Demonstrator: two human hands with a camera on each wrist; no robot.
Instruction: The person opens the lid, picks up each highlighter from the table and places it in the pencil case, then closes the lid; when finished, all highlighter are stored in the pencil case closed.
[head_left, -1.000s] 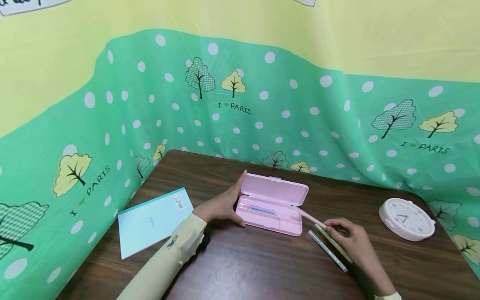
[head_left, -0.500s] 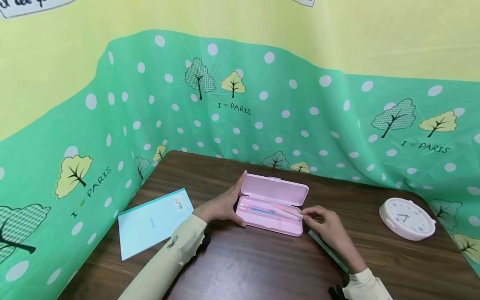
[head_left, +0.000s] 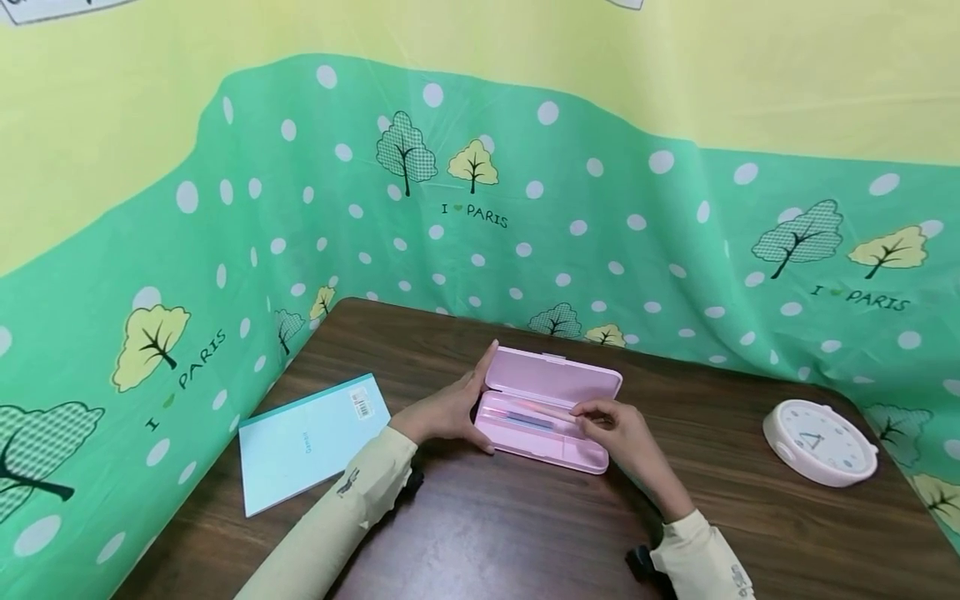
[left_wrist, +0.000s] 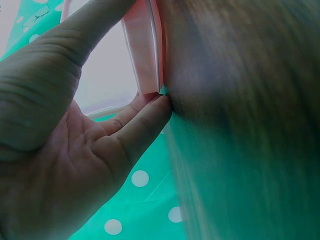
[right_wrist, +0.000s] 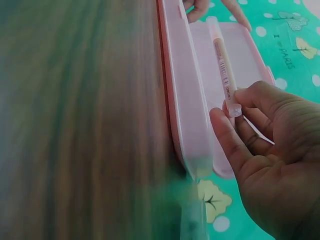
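Observation:
A pink pencil case [head_left: 540,451] lies on the table with its lid [head_left: 555,377] raised. My left hand [head_left: 448,410] holds its left end, the thumb at the front corner and a finger up against the lid's edge. Between thumb and fingers my right hand [head_left: 618,429] pinches the end of a pale pink pen [right_wrist: 226,75] over the long compartment. Other slim pens [head_left: 525,419] with bluish barrels lie inside that compartment. In the right wrist view a blurred greenish-grey stick [right_wrist: 194,220] shows by the case's near end; in the head view the right arm hides that spot.
A light blue notebook [head_left: 307,446] lies at the left of the brown wooden table [head_left: 495,533]. A round white clock [head_left: 821,442] stands at the right. Green and yellow patterned cloth [head_left: 480,267] hangs behind the table.
My right hand has moved left, carrying the pink pen from beside the case to over its compartment. My left hand has stayed on the case's left end.

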